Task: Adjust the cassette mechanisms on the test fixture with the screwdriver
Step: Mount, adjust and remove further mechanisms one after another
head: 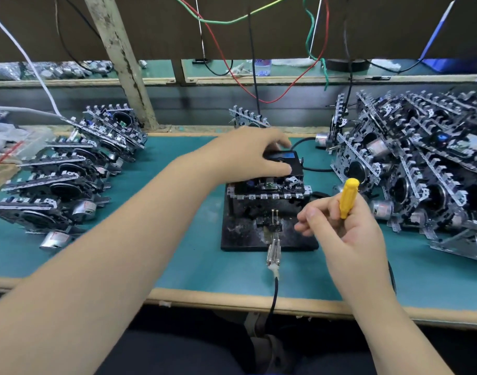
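Centrally, left hand [255,152] grips the cassette [284,165] on the test fixture [268,215]; right hand [345,228] holds the yellow screwdriver [347,197].

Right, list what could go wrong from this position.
1. The left hand reaches across the test fixture to grip the black cassette; a tug might shift the mechanism seated there.
2. The right hand holds the yellow screwdriver near the stacked mechanisms on the right; a careless swing could knock them.
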Tool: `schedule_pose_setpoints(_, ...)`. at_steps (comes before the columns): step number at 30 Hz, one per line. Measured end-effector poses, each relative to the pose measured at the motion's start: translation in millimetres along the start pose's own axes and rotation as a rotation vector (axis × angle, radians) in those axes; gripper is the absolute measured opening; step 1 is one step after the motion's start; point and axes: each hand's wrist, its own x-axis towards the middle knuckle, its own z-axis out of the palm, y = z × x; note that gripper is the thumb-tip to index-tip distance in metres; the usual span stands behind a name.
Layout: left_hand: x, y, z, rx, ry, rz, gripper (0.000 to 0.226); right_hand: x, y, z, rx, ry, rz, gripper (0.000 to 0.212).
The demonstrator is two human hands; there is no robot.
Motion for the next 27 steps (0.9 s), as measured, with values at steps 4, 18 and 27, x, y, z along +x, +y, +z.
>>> schedule_pose_setpoints(4, 16, 3, -19, 0.143, -0.121, 0.058, 0.059, -1, -1, -5, 0.005, 0.010, 0.000, 0.043)
schedule_pose_setpoints(18, -31, -6, 4, -1.148, 0.422, 0.191, 0.043, 72, -26, -3, -0.028, -0.161, -0.042, 0.030)
schedule_pose_setpoints(27, -45, -34, 32, -0.518, 0.391, -0.103, 0.007, 111, -23, -4, -0.420, -0.398, -0.057, 0.045)
